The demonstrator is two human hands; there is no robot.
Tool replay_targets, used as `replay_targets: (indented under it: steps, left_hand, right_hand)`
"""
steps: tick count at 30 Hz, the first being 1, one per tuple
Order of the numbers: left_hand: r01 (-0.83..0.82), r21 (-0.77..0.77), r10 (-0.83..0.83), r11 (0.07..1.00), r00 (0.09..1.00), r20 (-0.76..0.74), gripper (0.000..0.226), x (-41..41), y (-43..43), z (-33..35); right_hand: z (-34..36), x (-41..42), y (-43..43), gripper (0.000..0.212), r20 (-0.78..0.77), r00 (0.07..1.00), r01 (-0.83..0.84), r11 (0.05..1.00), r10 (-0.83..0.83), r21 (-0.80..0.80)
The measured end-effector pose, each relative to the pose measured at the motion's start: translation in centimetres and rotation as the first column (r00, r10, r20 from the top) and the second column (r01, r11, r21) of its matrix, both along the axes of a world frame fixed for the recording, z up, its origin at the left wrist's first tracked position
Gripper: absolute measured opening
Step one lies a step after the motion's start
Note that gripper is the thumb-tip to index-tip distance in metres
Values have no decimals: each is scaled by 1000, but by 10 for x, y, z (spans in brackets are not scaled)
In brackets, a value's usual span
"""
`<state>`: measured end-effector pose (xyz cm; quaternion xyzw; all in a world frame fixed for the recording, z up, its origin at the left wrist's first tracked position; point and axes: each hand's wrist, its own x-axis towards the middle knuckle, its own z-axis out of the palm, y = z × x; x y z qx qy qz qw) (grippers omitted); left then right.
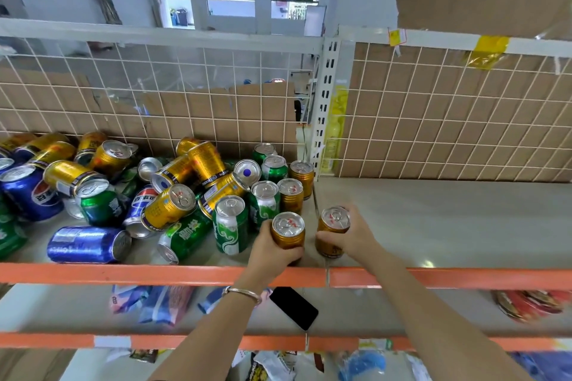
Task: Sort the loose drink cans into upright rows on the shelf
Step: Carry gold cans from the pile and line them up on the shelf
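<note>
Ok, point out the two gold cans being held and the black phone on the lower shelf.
Left held gold can [288,224]: head view, on its silver lid.
Right held gold can [336,218]: head view, on its silver lid.
Black phone [293,308]: head view, middle of its screen.
</note>
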<state>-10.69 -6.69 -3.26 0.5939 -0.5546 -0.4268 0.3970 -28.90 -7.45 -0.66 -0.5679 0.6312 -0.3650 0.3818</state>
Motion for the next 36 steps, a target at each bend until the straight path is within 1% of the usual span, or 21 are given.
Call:
replay_targets:
  steps: [3,4,5,7,9,11,14,16,19,20,22,26,28,29,30,33,34,36]
  left_hand:
    - [57,23,-56,998,998,-24,68,-4,-3,1]
    - [73,31,-72,997,997,-38,68,-5,-5,1]
    - [90,42,-87,995,995,-56,68,-5,-6,2]
    - [116,56,-111,992,990,-81,67,-5,-8,3]
    - [143,70,-136,987,986,-98,69,-8,-11,5]
    - [189,64,-181,980,977,-111,72,-13,-13,13]
    - [338,59,-329,939,936,-125,65,-28,-17,39]
    - [466,61,-461,883,883,-87,58,-45,-19,60]
    - [582,31,-582,812,813,-20,52,-82,-26,86]
    - [608,8,-608,794,794,-13,50,-97,-26,95]
    - [626,-39,-626,779,779,-6,52,-129,-27,105]
    - [689,-131,-698,713,715,-33,65,-199,-23,119]
    - [693,-136,-704,708,708,-58,84,-236,-15,123]
    - [695,-134,-707,706,705,-67,89,-254,-11,124]
    - [695,-140,-707,705,704,-65,87,-272,-5,126]
    - [701,-143,-710,699,703,-23,70,-324,10,129]
    - [704,-141,-713,696,701,-19,68,-340,15,130]
    - [703,-142,-713,697,701,-30,71,-371,21,130]
  right_hand:
    - [-8,-5,7,93,42,997,-63,998,62,24]
    - [-9,-6,8,95,60,997,-58,998,56,30]
    - [-10,-5,7,93,82,996,-37,999,34,26]
    - [-11,-5,7,82,94,995,27,1000,-27,2]
    - [-10,-6,8,74,46,997,57,998,-57,-10]
    - [-2,-13,12,71,17,998,52,998,-52,-24]
    - [16,-35,21,69,74,995,76,997,-74,-24]
    - [32,-57,28,64,77,995,72,997,-70,-30]
    - [60,-95,41,54,71,995,71,996,-67,-58]
    - [69,-109,46,49,73,995,74,995,-69,-69]
    - [81,-138,55,47,71,993,105,991,-99,-84]
    - [96,-205,78,51,92,986,146,983,-136,-113]
    - [101,-241,91,52,86,985,158,980,-148,-124]
    - [103,-259,98,53,84,984,170,977,-160,-132]
    - [105,-278,104,55,83,982,183,973,-172,-141]
    - [107,-337,121,64,62,975,220,962,-213,-161]
    - [107,-356,126,65,58,974,228,960,-221,-164]
    - [108,-392,135,64,59,974,228,960,-221,-165]
